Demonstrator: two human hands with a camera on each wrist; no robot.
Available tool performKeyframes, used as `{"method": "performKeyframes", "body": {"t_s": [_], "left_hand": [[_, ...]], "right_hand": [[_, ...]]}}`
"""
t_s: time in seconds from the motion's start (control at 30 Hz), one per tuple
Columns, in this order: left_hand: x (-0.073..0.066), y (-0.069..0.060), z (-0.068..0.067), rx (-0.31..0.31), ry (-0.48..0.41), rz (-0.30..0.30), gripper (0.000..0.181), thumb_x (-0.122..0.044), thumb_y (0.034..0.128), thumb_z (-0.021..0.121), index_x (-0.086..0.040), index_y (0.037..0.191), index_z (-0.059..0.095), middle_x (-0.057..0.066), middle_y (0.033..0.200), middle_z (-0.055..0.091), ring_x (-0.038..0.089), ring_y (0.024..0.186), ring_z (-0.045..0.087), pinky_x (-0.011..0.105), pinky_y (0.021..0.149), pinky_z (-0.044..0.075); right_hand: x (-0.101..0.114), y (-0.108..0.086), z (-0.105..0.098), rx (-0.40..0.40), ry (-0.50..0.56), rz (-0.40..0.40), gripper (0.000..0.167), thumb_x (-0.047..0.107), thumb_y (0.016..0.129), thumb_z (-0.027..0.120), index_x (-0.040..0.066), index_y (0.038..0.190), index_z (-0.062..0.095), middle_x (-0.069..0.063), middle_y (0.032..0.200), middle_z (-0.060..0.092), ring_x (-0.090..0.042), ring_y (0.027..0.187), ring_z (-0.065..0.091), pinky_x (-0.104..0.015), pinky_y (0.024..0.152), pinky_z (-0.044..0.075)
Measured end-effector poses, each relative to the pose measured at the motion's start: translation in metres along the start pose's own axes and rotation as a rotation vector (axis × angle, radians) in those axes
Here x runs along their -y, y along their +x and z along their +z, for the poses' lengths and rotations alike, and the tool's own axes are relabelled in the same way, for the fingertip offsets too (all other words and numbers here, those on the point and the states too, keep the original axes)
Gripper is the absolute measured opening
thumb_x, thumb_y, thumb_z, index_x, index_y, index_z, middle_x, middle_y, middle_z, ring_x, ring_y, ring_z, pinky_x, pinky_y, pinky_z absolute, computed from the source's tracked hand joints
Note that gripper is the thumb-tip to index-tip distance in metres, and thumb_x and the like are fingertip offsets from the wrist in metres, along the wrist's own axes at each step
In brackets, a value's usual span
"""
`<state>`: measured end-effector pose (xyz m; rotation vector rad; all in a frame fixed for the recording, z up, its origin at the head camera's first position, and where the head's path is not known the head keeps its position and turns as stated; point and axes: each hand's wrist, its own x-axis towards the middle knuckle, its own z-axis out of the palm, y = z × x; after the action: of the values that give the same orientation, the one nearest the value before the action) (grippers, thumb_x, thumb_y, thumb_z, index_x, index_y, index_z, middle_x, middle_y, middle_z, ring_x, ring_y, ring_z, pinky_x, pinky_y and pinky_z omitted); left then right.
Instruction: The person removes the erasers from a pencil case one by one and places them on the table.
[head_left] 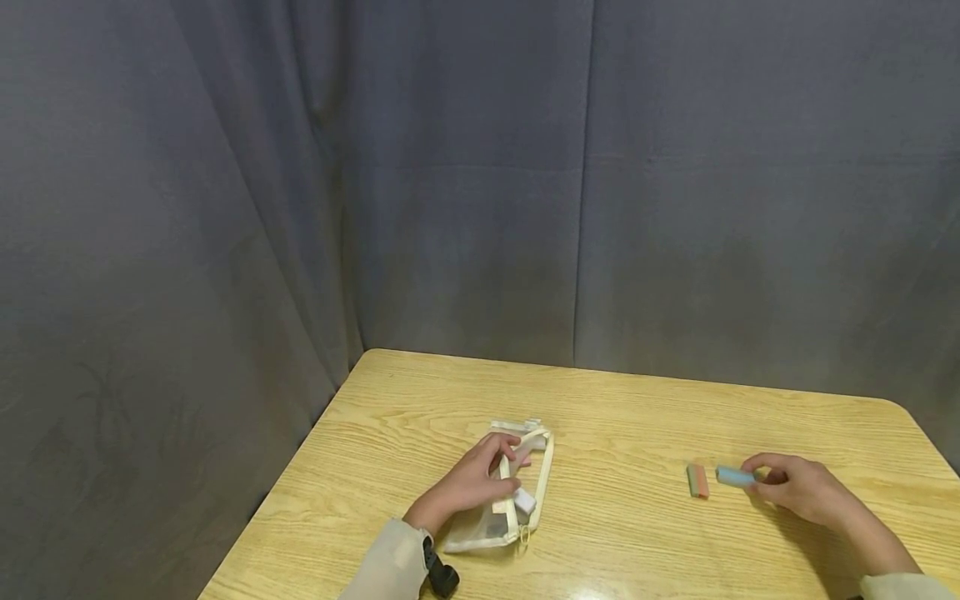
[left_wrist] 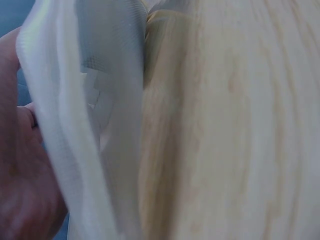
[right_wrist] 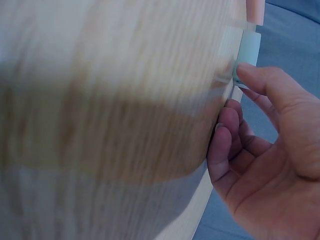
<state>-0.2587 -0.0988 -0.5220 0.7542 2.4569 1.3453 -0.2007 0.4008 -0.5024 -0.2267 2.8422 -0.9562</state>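
A left hand grips a translucent, cream-trimmed pouch, gaping around a white block, on a wood-grain table; a right hand pinches an oblong pale-blue block near a green-and-orange block, before a grey curtain.

Bare table leaves you passage between the pouch and the two-colour block, which obstructs the low path leftward from your right hand.
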Motion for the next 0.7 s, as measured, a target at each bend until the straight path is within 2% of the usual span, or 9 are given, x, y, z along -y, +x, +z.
{"method": "performKeyframes", "body": {"t_s": [0.2, 0.7], "left_hand": [[-0.0021, -0.0003, -0.0003, -0.007, 0.0, 0.004, 0.03, -0.022, 0.0908, 0.071, -0.015, 0.112, 0.05, -0.001, 0.151, 0.044, 0.028, 0.144, 0.041, 0.04, 0.119, 0.033], [-0.0025, -0.0004, 0.0006, -0.005, 0.019, 0.005, 0.03, -0.023, 0.0913, 0.071, -0.015, 0.112, 0.05, -0.001, 0.151, 0.044, 0.026, 0.143, 0.042, 0.039, 0.119, 0.033]], "right_hand": [[0.0009, 0.0008, -0.0007, 0.013, 0.0, 0.023, 0.031, 0.018, 0.094, 0.07, 0.003, 0.12, 0.066, 0.0, 0.072, 0.053, -0.009, 0.056, 0.043, -0.02, 0.049, 0.034], [0.0009, -0.0006, 0.0023, -0.026, -0.06, 0.018, 0.031, 0.02, 0.094, 0.07, 0.006, 0.121, 0.065, -0.001, 0.078, 0.053, -0.011, 0.06, 0.041, -0.021, 0.051, 0.033]]}}
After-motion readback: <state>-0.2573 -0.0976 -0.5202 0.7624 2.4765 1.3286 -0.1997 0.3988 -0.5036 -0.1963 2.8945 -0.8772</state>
